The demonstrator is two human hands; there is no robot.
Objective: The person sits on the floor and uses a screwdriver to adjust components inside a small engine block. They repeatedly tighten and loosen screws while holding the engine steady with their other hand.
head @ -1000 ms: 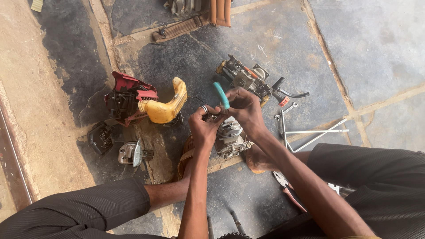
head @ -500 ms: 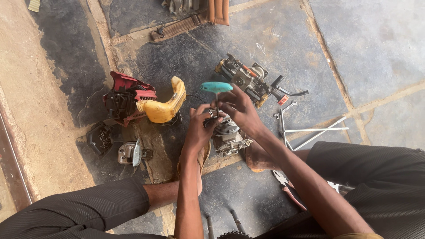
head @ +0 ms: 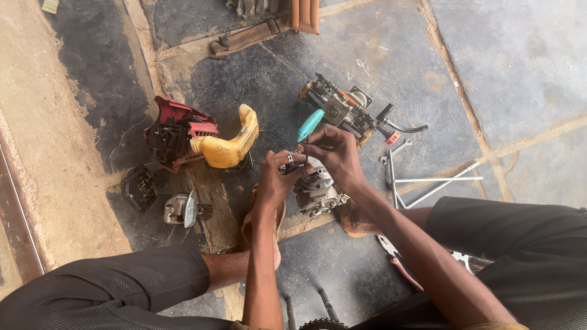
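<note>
My right hand [head: 333, 156] grips a T-handle driver with a teal handle [head: 310, 124], its tip down at the top of a small grey engine block [head: 315, 189] on the stone floor. My left hand [head: 276, 177], a ring on one finger, holds the top left of that engine block, fingers closed on it. Both hands touch over the block, between my feet in brown sandals.
A red engine cover with a yellow fuel tank [head: 227, 143] lies to the left, a black part [head: 140, 188] and a metal part [head: 182, 209] below it. A carburettor assembly [head: 342, 110] lies behind my hands. Metal T-wrenches [head: 428, 183] and red-handled pliers [head: 400, 263] lie at right.
The teal handle has swung from upright, to level, to a slant pointing up and right as my right hand turns it. My left hand stays on the engine block.
</note>
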